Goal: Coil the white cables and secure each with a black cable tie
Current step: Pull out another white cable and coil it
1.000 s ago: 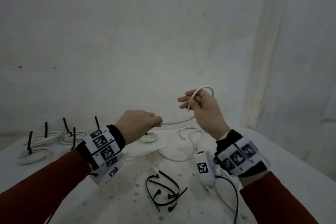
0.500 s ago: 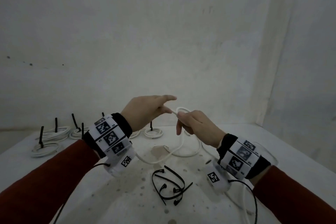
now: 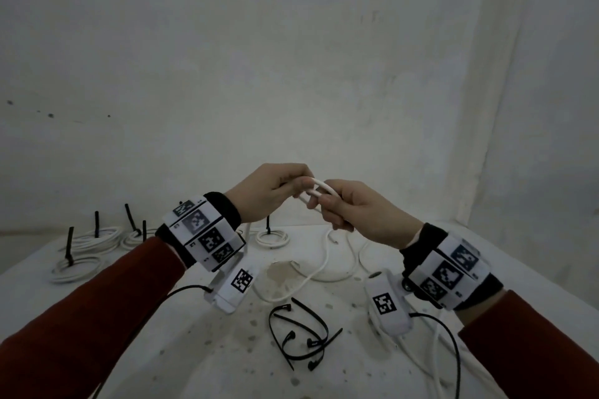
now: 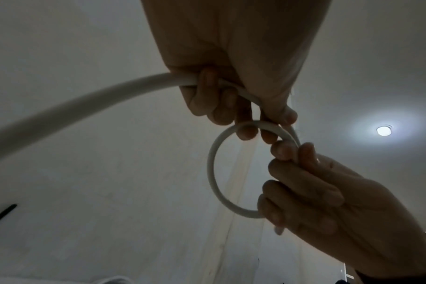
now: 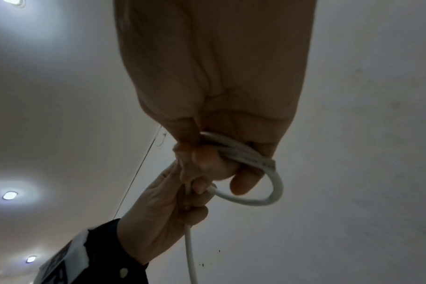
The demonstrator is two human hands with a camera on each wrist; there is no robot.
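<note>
Both hands meet above the table's middle around a white cable (image 3: pixel 319 188). My right hand (image 3: pixel 327 204) grips a small coil of it (image 4: pixel 213 169), several turns pinched between thumb and fingers (image 5: pixel 246 153). My left hand (image 3: pixel 296 186) pinches the cable's running strand (image 4: pixel 110 92) right beside that coil. The rest of the white cable hangs down and lies in loose bends (image 3: pixel 324 266) on the table. Several loose black cable ties (image 3: pixel 299 332) lie in a heap on the near part of the table.
Several coiled, tied cables (image 3: pixel 94 238) with upright black tie ends sit at the table's far left, one more (image 3: pixel 271 238) behind my hands. A white table (image 3: pixel 181 350) with dark specks runs to a wall. Black wrist-camera leads (image 3: pixel 449 343) trail by my right arm.
My hands, apart a second ago, have come together. The right hand dropped from its raised position, and the left hand rose to it and now pinches the cable at the coil.
</note>
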